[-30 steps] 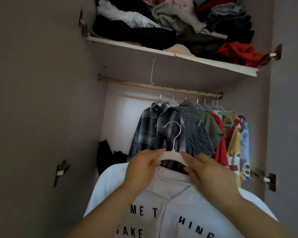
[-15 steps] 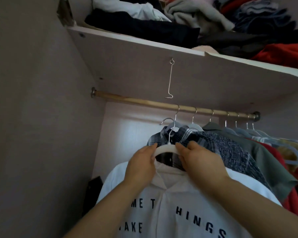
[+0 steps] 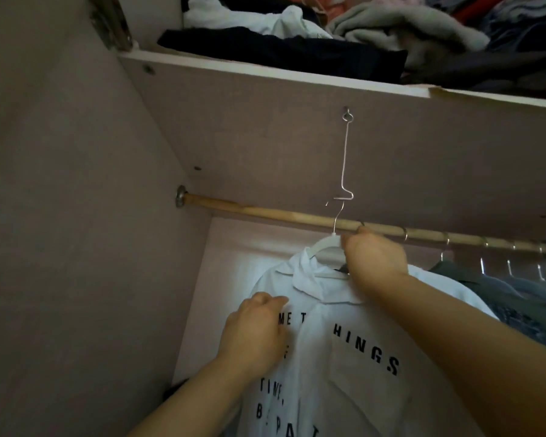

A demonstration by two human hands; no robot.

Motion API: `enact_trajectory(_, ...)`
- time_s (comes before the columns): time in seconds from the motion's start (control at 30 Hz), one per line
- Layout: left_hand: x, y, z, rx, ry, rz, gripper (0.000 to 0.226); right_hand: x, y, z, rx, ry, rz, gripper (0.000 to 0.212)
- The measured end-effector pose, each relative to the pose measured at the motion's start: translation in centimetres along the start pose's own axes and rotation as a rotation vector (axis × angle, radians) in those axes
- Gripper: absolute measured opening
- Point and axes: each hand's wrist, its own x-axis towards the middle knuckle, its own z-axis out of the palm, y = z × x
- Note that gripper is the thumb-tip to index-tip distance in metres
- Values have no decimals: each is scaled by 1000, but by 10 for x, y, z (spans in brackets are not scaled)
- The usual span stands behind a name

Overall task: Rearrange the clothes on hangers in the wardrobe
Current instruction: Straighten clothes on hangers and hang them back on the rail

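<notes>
**Now at the rail: white shirt held up on its hanger**

Here a person holds a white shirt (image 3: 328, 389) with black printed letters up inside the wardrobe, towards the left end of the wooden rod (image 3: 265, 212). The shirt hangs on a white hanger (image 3: 323, 246), its collar folded over the hanger's neck. The right hand (image 3: 374, 255) grips the hanger's right shoulder just beside the neck, fingers curled round it, knuckles close under the rod. The hanger's metal hook (image 3: 337, 216) rises in front of the rod, its top curve above the wood; whether it is seated on the rod I cannot tell. Close above that curve hangs the bent lower end of a thin wire hook (image 3: 345, 159) fixed to the underside of the shelf (image 3: 265, 74).

The left hand (image 3: 254, 329) lies on the shirt's front, over the first printed letters, fingers bent against the cloth; whether it pinches the fabric cannot be made out.

To the right, a grey-green shirt (image 3: 473, 275) and other garments hang from the same rod. On the shelf lie heaped clothes, among them a black folded piece (image 3: 281, 55).
</notes>
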Motion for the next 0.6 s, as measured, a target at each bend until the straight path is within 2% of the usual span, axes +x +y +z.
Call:
enact_trajectory(0.23, 3, -16, 9, 60, -52, -25, 54, 17, -20, 34, 46, -64, 1, 30)
enact_trajectory(0.47, -4, -26, 15, 47, -96, -68, 54, 1, -29, 57, 44, -15, 3, 37)
enact_trajectory(0.6, -12, -24, 13, 26, -111, -96, 53, -18, -29, 63, 17, 11, -103, 42)
